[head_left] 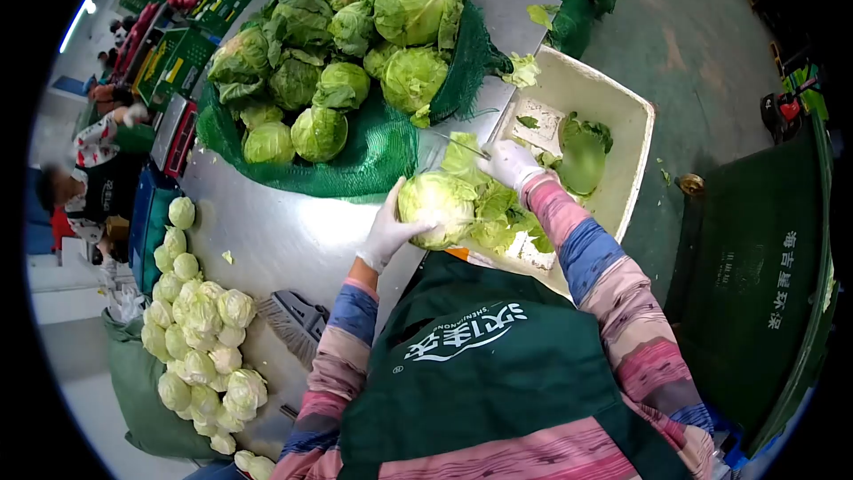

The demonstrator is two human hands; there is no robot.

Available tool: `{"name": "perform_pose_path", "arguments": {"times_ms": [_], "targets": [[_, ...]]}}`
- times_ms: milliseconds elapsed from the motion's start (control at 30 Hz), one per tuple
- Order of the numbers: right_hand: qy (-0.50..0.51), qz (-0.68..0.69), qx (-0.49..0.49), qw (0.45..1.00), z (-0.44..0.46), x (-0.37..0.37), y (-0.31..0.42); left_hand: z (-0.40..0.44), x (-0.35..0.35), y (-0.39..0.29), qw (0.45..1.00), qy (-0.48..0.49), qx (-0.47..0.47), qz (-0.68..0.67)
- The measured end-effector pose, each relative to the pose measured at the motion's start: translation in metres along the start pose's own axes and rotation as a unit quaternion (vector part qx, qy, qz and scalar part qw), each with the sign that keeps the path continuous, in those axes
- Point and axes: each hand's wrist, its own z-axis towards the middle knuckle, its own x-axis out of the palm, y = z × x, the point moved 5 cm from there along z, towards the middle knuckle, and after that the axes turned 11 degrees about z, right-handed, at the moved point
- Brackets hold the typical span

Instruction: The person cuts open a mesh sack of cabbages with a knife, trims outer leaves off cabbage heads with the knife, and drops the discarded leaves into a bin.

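My left hand [391, 229], in a white glove, grips a pale green cabbage [438, 211] from its left side, just above the edge of the metal table. In my gloved right hand [511, 165] is a knife [460, 143], its thin blade pointing up and left, above the cabbage. Loose outer leaves [494, 213] hang between the cabbage and a white foam box [641, 142], which stands to the right and has more green leaves inside. The knife's handle is mostly hidden by my fingers.
Untrimmed cabbages [413, 9] fill an opened green mesh sack [373, 156] on the metal table [253, 213]. Trimmed cabbages [200, 324] are piled at left near a brush [298, 324]. A large green bin [755, 276] stands right. Another person [98, 187] is at far left.
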Motion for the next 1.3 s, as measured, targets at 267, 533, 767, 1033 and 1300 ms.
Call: {"name": "perform_pose_path", "arguments": {"times_ms": [267,533,767,1033,1300], "targets": [[-0.132,0.182,0.166,0.960,-0.052,0.034,-0.047,-0.033,0.023,0.011,0.907,-0.106,-0.196,-0.357],[-0.178,0.112,-0.006,0.978,-0.069,0.038,0.076,-0.008,0.035,-0.010,0.908,-0.186,-0.272,-0.258],[-0.157,0.240,0.086,0.954,-0.046,0.047,0.028,-0.008,0.027,0.008,0.909,-0.197,-0.236,-0.281],[-0.164,0.264,0.088,0.946,-0.050,0.035,0.051,-0.013,0.034,-0.005,0.916,-0.198,-0.229,-0.264],[-0.275,0.347,0.093,0.892,-0.050,0.068,-0.028,-0.013,0.020,0.018,0.935,-0.132,-0.163,-0.286]]}}
